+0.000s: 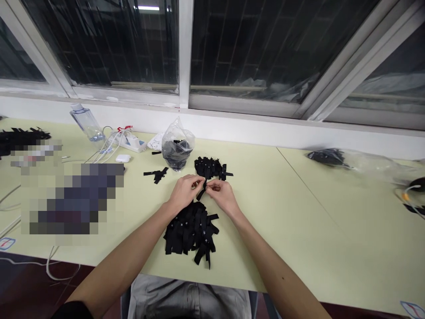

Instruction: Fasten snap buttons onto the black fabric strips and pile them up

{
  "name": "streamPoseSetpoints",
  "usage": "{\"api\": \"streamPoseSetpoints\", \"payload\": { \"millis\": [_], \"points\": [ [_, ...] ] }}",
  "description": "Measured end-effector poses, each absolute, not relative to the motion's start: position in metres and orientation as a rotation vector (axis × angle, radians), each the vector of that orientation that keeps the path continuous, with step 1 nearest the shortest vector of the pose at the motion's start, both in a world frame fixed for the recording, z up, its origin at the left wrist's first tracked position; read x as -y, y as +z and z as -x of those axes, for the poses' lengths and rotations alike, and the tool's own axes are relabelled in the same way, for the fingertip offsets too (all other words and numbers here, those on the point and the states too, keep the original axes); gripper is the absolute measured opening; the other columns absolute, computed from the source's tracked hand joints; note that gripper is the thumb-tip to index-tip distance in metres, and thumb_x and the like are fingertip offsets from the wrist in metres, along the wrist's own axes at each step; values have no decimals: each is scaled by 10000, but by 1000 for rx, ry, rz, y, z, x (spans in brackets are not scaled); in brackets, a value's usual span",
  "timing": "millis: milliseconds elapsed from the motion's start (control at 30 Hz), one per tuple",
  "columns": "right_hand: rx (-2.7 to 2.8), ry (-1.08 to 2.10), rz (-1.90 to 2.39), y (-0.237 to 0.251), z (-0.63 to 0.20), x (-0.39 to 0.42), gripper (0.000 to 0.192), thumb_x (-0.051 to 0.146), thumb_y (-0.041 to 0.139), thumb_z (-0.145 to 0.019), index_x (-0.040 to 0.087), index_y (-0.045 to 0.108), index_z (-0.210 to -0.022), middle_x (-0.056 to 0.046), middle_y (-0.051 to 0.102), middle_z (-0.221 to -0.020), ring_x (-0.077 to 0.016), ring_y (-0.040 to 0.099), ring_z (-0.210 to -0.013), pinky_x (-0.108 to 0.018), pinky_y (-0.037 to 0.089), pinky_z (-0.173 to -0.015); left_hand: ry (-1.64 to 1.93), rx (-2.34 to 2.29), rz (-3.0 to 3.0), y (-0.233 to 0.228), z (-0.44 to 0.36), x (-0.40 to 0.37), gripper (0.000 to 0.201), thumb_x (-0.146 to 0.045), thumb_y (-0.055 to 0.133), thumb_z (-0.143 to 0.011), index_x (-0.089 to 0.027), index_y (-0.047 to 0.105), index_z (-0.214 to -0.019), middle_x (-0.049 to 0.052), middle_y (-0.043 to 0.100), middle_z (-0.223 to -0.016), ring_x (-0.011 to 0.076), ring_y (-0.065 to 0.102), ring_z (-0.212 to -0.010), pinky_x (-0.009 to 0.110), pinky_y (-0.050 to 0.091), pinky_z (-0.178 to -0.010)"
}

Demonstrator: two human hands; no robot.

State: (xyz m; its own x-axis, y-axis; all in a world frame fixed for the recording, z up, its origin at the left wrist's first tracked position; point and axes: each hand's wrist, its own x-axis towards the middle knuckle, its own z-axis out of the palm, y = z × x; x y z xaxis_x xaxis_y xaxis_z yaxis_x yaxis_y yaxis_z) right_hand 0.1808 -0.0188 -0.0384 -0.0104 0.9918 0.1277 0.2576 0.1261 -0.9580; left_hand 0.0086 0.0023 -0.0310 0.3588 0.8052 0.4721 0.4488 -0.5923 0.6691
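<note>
- Black fabric strip: held mid-bench, between the two hands; its long axis runs roughly from near edge to far edge, the free near end leaning left.
- Left hand and right hand: each pinches the strip's far part between thumb and fingers, about equally near it.
- Far pile of black strips: just beyond the fingertips, crowding that side; contact cannot be told. Near pile: between the forearms, towards the near edge.
- Clear plastic bag, dark contents: left of the far pile, scattered strips beside it.
- Bottle, power strip: left, near the far edge.
</note>
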Motion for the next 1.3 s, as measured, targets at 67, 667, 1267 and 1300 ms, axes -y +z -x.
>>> {"api": "streamPoseSetpoints", "payload": {
  "millis": [67, 667, 1267, 1300],
  "points": [
    [1474, 951, 1299, -39, -180, 19, 131, 243, 621, -723, 170, 717, -772, -23, 653, -696, -146, 554, -621, -268, 450, -584, 1090, -1060, -2202, -31, -10, -1, 193, -260, 531, -940, -205, 710, -984, 44, 727, -950, 170, 664, -869, 270, 519, -762],
    [1293, 1196, 1190, -29, -186, 21, 179, 353, 682, -736, 175, 683, -722, 1, 618, -617, -103, 450, -503, -257, 374, -516, 1166, -1022, -2125, -31, -10, 0, 147, -256, 609, -899, -216, 748, -926, 36, 754, -926, 169, 687, -843, 270, 540, -719],
    [1266, 1264, 1184, -22, -187, 25, 250, 418, 695, -749, 168, 695, -764, -6, 612, -643, -98, 435, -513, -249, 331, -490, 1217, -976, -1807, -33, -11, -6, 179, -309, 612, -889, -182, 719, -955, 54, 739, -962, 179, 692, -869, 301, 569, -790],
    [1276, 1249, 1196, -23, -188, 24, 226, 395, 692, -747, 171, 700, -771, -1, 611, -641, -98, 436, -512, -250, 338, -493, 1220, -973, -1803, -34, -11, -7, 187, -310, 608, -891, -182, 719, -969, 58, 737, -977, 180, 691, -878, 302, 570, -793]
  ]
}}
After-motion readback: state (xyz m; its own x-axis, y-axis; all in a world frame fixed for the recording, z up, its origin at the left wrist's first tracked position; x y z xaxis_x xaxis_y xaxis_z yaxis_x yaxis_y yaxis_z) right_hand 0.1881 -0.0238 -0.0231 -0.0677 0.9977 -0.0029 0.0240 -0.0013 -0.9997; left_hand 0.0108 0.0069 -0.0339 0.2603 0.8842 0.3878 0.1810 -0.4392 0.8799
